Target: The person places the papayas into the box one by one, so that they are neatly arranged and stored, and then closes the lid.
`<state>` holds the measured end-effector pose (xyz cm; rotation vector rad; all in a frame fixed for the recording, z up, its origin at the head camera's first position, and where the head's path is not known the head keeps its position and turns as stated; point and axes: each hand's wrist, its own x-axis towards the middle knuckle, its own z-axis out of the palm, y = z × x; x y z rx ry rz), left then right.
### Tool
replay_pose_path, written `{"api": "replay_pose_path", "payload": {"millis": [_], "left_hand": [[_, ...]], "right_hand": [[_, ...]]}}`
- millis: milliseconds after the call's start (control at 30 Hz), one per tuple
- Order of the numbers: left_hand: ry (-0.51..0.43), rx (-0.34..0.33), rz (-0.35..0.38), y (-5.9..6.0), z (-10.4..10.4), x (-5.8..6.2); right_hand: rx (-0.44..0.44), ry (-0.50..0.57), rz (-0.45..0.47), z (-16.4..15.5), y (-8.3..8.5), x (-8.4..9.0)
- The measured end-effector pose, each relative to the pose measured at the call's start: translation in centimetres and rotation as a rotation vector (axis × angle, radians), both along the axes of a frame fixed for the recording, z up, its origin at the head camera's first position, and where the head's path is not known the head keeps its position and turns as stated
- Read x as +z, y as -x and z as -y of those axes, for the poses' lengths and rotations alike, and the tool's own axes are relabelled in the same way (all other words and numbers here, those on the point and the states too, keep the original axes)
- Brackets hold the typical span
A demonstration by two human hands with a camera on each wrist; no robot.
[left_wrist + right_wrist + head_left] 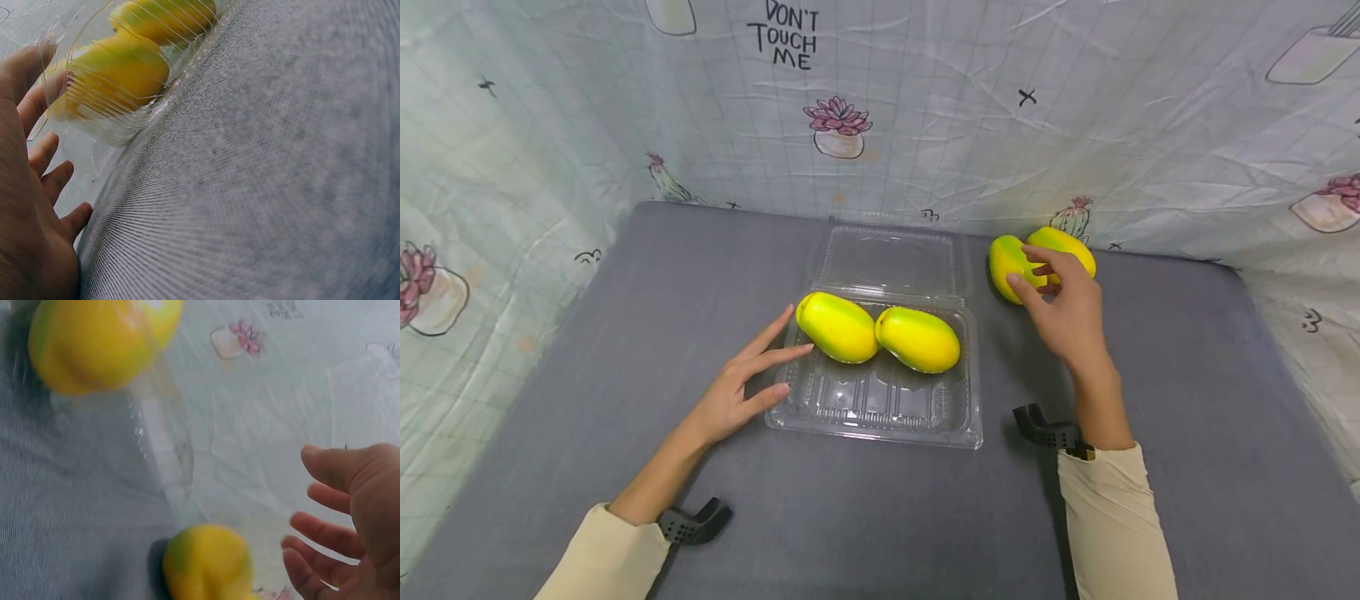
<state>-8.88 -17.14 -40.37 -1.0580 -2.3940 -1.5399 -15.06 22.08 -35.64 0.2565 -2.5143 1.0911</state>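
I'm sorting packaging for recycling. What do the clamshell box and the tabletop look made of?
The clamshell box looks like thin clear glossy plastic: see-through, with moulded ribs and glints. The tabletop seems covered in matte grey woven fabric; the left wrist view shows a fine weave.

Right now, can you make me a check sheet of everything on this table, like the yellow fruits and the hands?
Surface: grey cloth table, bare around the tray.
Job's things: clear plastic clamshell tray, lid open toward the back; two yellow-green mangoes lie side by side in it. Two more mangoes lie on the table to its right.
Clutter: nothing seen.
Hands: left hand open, straight fingers at the tray's left edge. Right hand open, fingers spread over the two loose mangoes; contact unclear.
Cables: nothing seen.
Surroundings: wrinkled cactus-print cloth backdrop reading DON'T TOUCH ME.
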Motion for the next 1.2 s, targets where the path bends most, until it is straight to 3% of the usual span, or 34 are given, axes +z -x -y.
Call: {"api": "replay_pose_path", "payload": {"millis": [367, 867, 1200], "left_hand": [[0.003, -0.012, -0.017, 0.4, 0.3, 0.5], [0.009, -0.005, -0.009, -0.1, 0.1, 0.1], [0.013, 0.003, -0.017, -0.1, 0.1, 0.1]], "right_hand": [[-0.132, 0.079, 0.027, -1.0, 1.2, -1.5], [-0.152, -0.029, 0.011, -1.1, 1.8, -4.3], [-0.164, -0.032, 0.014, -1.1, 2.3, -4.7]]}}
